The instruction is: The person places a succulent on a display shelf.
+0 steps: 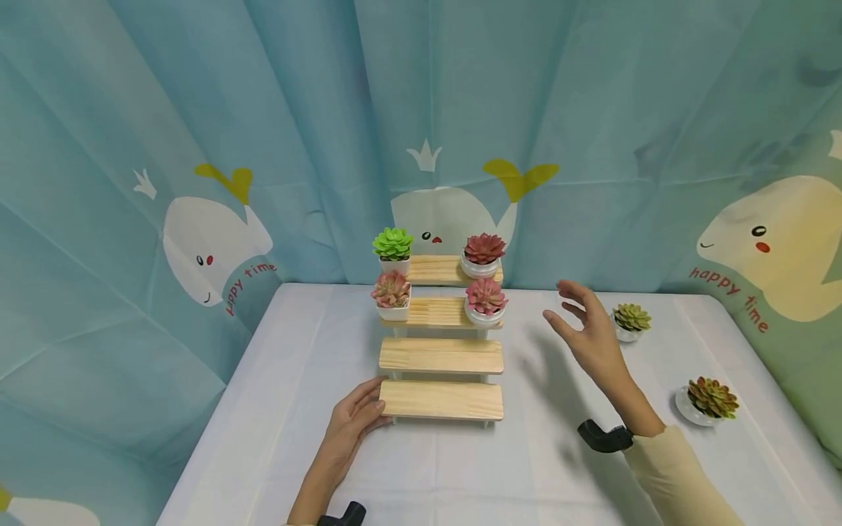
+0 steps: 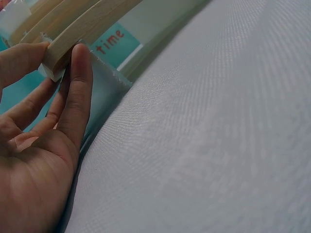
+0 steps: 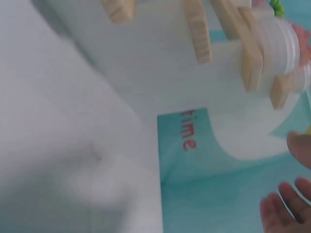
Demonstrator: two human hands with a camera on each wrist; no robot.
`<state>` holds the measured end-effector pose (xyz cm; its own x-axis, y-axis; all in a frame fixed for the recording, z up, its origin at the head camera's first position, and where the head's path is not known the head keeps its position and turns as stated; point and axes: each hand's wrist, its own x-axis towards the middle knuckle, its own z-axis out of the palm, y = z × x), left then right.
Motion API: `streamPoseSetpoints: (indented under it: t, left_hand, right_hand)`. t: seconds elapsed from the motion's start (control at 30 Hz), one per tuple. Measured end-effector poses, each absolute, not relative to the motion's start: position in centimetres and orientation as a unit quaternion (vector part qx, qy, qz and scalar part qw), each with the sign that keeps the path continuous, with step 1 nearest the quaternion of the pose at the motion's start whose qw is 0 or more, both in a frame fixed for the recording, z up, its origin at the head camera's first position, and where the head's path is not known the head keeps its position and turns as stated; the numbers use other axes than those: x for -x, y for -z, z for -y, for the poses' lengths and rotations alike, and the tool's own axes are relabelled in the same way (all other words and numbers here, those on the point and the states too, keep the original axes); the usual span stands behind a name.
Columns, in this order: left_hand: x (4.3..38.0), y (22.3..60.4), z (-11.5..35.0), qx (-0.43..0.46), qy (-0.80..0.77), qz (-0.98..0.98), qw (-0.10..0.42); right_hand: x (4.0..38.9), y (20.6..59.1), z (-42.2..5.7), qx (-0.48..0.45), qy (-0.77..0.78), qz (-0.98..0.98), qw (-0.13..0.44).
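Observation:
A tiered wooden plant stand stands on the white-covered table. At the left end of its lowest board, my left hand pinches the wood; the left wrist view shows the board's end between thumb and fingers. To the right of the stand, my right hand hangs in the air with its fingers apart, holding nothing. On the top board sit a green succulent and a dark red one. One board lower are a pale pink succulent and a pink one. All four pots are white.
Behind my right hand, a yellow-green succulent in a white pot stands on the table. Nearer the right edge is a red-green succulent in a white pot. A blue curtain with whale prints hangs behind the table.

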<state>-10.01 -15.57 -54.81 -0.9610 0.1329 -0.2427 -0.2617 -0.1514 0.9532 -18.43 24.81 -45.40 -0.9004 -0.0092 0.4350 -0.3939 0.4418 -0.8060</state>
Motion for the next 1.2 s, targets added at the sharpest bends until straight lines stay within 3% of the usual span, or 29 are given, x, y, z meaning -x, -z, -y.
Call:
streamPoseSetpoints:
  t: [0.27,0.6,0.83,1.03,1.2]
  left_hand:
    - [9.9,54.7,15.6,0.037,-0.759,-0.636,0.131]
    - [9.9,54.7,15.5,0.042,-0.760,-0.636,0.130]
    - [9.9,54.7,15.5,0.037,-0.757,-0.639,0.130]
    - [10.0,54.7,15.5,0.043,-0.757,-0.639,0.130]
    - [9.9,54.7,15.5,0.048,-0.758,-0.638,0.129]
  right_hand:
    - [18.2,46.4,-27.2,0.017,-0.520,0.814,0.257]
    - [18.1,47.4,-29.5,0.115,-0.495,0.822,0.256]
    - [18.3,48.3,-31.0,0.163,-0.467,0.821,0.286]
    - [18.5,48.9,-31.8,0.197,-0.467,0.820,0.267]
    - [18.8,49.8,-32.5,0.224,-0.482,0.819,0.215]
